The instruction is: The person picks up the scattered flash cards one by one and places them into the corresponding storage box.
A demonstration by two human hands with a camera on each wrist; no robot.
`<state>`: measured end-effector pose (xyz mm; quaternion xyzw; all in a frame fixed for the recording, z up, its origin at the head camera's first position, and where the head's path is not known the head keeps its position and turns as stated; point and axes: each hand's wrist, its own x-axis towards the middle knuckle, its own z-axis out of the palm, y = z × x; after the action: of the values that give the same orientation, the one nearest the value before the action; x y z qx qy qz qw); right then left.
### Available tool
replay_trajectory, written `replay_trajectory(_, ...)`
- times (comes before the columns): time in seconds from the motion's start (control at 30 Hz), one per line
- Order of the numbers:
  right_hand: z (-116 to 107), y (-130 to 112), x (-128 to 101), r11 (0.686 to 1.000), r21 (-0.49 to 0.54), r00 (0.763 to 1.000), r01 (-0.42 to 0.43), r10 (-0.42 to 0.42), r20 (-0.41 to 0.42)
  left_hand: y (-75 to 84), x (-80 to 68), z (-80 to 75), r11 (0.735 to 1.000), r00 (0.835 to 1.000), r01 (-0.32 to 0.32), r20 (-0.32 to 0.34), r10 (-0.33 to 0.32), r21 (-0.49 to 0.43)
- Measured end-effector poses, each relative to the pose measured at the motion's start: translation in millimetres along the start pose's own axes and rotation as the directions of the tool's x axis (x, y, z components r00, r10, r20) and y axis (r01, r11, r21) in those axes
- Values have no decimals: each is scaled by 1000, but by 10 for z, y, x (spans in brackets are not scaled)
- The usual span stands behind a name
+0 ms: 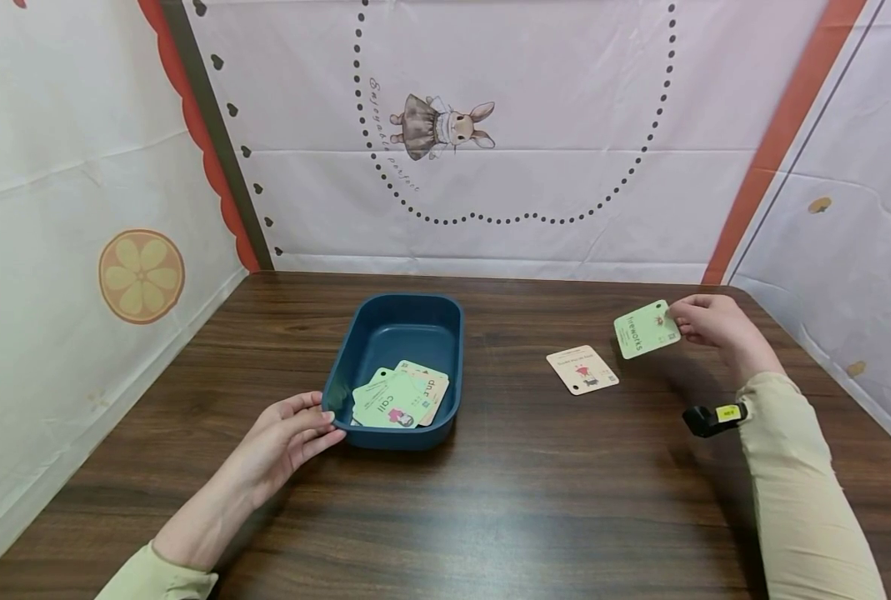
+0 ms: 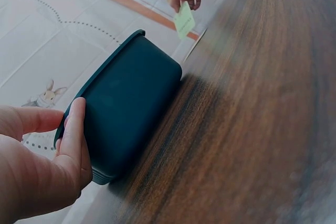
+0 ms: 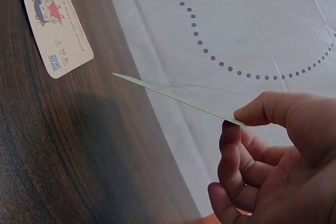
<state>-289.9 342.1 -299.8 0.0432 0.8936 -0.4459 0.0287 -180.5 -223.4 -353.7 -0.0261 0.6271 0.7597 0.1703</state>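
A dark blue tray [image 1: 445, 317] sits on the wooden table and holds several word cards [image 1: 398, 398]. My left hand [image 1: 295, 433] rests against the tray's near left corner [image 2: 121, 114], thumb along the wall, fingers fairly straight. My right hand [image 1: 703, 321] pinches a green card reading "fireworks" [image 1: 646, 329] by its right edge, lifted above the table; in the right wrist view the green card [image 3: 173, 97] shows edge-on between thumb and finger. A cream card [image 1: 583, 369] lies flat on the table just left of it, seen also as the cream card [image 3: 55, 22] in the right wrist view.
Printed cloth walls close in the table [image 1: 535, 500] on the left, back and right. A black wrist device [image 1: 711, 417] sits on my right sleeve.
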Motion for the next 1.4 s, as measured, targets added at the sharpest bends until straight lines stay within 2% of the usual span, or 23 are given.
replay_trajectory(0.6, -193, -94, -12, 980, 194, 998, -37, 47, -47, -29, 19, 15, 1000, 1000, -2, -5, 2, 6)
replay_trajectory(0.77, -241, -154, -16, 955, 291, 997, -55, 67, -30, -20, 13, 18, 1000, 1000, -2, -6, 2, 3)
replay_trajectory(0.87, -261, -204, -11, 943, 331, 996, -31, 56, -68, -16, 7, 19, 1000, 1000, -1, -6, 1, 1)
replay_trajectory(1.0, -269, -272, -2, 952, 305, 991, 1, 41, -131, -3, -2, 22, 1000, 1000, -3, -13, 3, -1)
replay_trajectory(1.23, -228, -364, 0, 949, 314, 988, 1, 48, -150, 9, -14, 19, 1000, 1000, 2, -25, -2, -4)
replay_trajectory(1.4, -201, -414, -17, 902, 431, 991, 14, 43, -123, -8, -12, 19, 1000, 1000, -3, -23, 3, 3)
